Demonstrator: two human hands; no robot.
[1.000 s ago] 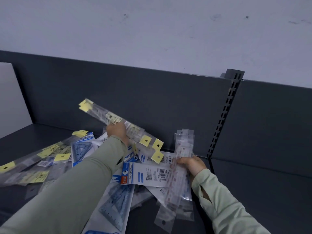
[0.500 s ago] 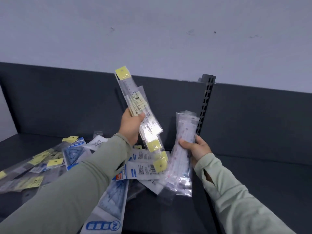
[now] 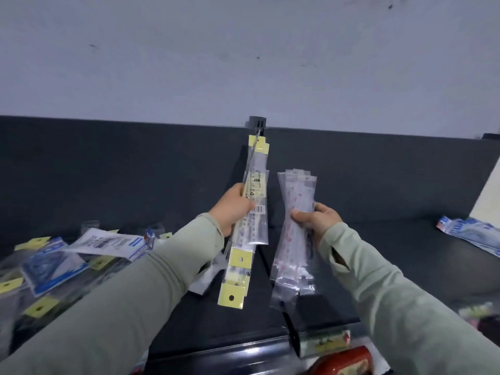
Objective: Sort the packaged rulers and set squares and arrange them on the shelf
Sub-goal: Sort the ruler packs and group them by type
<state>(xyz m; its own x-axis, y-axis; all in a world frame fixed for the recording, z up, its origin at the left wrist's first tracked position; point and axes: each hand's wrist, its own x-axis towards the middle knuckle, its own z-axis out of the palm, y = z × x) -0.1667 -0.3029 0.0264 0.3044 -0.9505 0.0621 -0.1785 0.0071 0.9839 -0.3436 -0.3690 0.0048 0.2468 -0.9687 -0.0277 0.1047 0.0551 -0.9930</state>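
My left hand (image 3: pixel 232 206) grips a bundle of long packaged rulers with yellow tabs (image 3: pixel 250 223), held almost upright above the dark shelf (image 3: pixel 392 261). My right hand (image 3: pixel 318 219) holds a bunch of clear-sleeved rulers with pink print (image 3: pixel 295 234), also upright, just to the right of the first bundle. A loose pile of packaged set squares and rulers (image 3: pixel 54 263) with blue-and-white cards and yellow tabs lies on the shelf at the left.
A blue packaged item (image 3: pixel 470 232) lies on the shelf at the far right. The slotted shelf upright (image 3: pixel 257 123) stands behind the bundles. Below the shelf's front edge (image 3: pixel 216 350) sit a red package (image 3: pixel 343 362) and other goods.
The view has swung to the right and down. Both hands have carried their bundles away from the pile towards the shelf's middle, and the yellow-tabbed bundle now stands nearly upright.
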